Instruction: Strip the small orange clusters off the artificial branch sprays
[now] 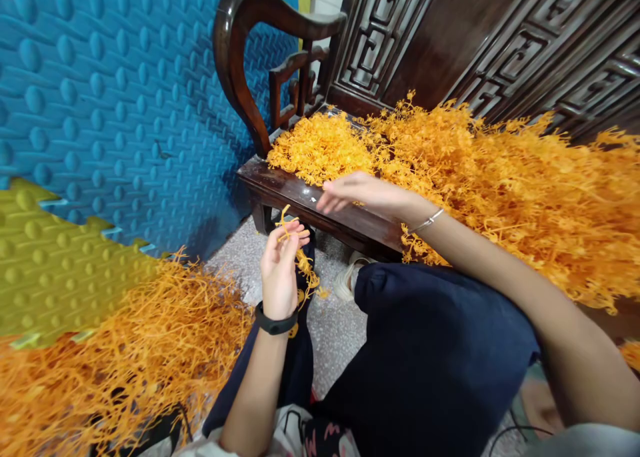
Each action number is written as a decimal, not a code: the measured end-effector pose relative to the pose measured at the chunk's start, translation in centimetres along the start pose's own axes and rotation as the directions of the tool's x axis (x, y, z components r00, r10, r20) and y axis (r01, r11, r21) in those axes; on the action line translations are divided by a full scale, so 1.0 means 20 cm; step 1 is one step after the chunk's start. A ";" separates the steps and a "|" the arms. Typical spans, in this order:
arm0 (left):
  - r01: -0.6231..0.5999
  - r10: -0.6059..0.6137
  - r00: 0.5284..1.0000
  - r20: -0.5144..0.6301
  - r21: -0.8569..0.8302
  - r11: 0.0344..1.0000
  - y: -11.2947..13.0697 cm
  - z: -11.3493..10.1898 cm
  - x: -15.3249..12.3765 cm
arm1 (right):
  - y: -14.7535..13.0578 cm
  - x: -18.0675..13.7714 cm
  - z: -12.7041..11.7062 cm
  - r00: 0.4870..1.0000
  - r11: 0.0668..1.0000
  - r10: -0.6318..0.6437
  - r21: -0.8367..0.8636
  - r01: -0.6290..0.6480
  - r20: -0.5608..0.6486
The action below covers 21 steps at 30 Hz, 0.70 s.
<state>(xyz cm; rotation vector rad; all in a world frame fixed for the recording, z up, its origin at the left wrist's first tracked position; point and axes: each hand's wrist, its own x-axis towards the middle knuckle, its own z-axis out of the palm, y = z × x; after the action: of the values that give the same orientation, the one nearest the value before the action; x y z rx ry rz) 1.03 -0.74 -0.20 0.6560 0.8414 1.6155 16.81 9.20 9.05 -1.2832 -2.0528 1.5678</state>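
Observation:
My left hand, with a black band on the wrist, is closed on a small orange plastic sprig that it holds above my knees. My right hand, a thin silver bangle on its wrist, reaches out over the front edge of the dark wooden bench with fingers stretched out and nothing in them. It hovers just at the edge of a big heap of orange plastic sprigs that covers the bench seat.
A second pile of thin orange strands lies on the floor at lower left, against blue and yellow foam mats. The bench's curved armrest rises at the left end. My dark-trousered knees fill the lower middle, over speckled floor.

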 end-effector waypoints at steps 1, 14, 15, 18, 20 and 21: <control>-0.022 0.022 1.000 -0.006 0.013 1.000 0.00 0.00 0.00 | -0.02 -0.02 0.04 0.989 0.994 0.032 -0.108 -0.016 0.143; -0.237 0.240 0.970 0.038 0.358 0.903 0.02 0.00 -0.05 | 0.03 -0.01 0.45 0.975 0.680 -0.206 -0.705 0.203 0.082; -0.261 0.269 0.962 0.038 0.408 0.875 0.02 -0.01 -0.04 | 0.03 -0.01 0.45 0.971 0.671 -0.221 -0.710 0.216 0.087; -0.302 0.332 0.942 0.058 0.580 0.756 0.03 -0.08 -0.01 | 0.02 -0.01 0.43 0.958 0.673 -0.198 -0.681 0.288 0.209; -0.306 0.348 0.934 0.079 0.677 0.669 0.02 -0.12 0.02 | 0.00 -0.01 0.41 0.947 0.696 -0.144 -0.650 0.303 0.287; -0.308 0.352 0.932 0.092 0.714 0.629 0.02 -0.14 0.03 | -0.02 -0.01 0.39 0.945 0.717 -0.107 -0.634 0.289 0.311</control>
<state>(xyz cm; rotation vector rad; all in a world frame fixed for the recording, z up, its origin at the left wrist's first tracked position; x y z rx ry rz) -1.44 -0.75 -1.52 1.4010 1.5013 1.5975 11.66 4.01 6.40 -1.0106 -2.9852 0.9320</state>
